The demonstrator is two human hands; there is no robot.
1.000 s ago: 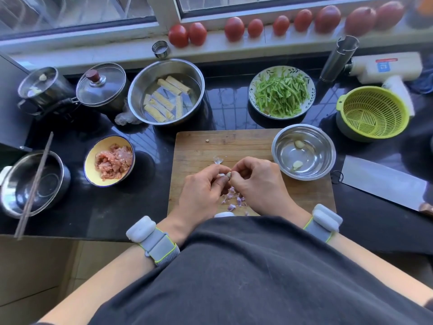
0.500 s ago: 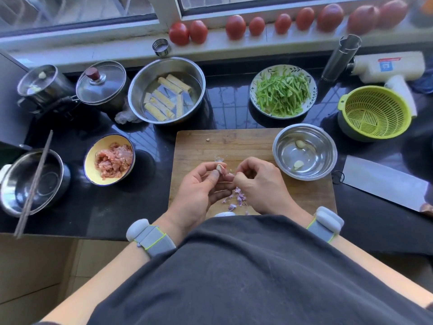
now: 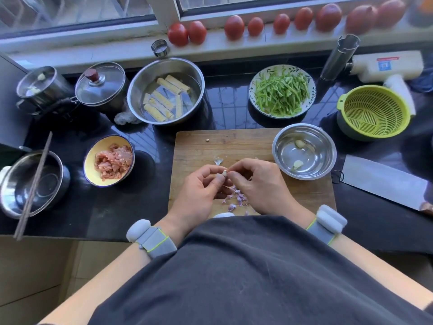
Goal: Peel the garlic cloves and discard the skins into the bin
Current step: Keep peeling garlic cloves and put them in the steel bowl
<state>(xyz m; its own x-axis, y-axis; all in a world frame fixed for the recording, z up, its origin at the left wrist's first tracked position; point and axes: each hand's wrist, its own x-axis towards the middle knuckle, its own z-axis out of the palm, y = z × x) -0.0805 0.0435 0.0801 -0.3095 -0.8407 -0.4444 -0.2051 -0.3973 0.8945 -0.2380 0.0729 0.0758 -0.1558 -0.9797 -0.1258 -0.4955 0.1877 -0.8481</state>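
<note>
We pinch 1 small pale garlic clove (image 3: 224,172) between the fingertips of our left hand (image 3: 201,191) and right hand (image 3: 259,184), above the rectangular wooden cutting board (image 3: 234,144). Thin purple garlic skins (image 3: 236,198) lie on the board just below our hands. Just beyond our right hand, a round steel bowl (image 3: 304,151) holds 2 peeled cloves (image 3: 298,164).

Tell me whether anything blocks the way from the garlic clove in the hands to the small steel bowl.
Nothing visible does. The garlic clove is pinched between both hands above the cutting board; the small steel bowl stands just right of it, across bare board.
</note>
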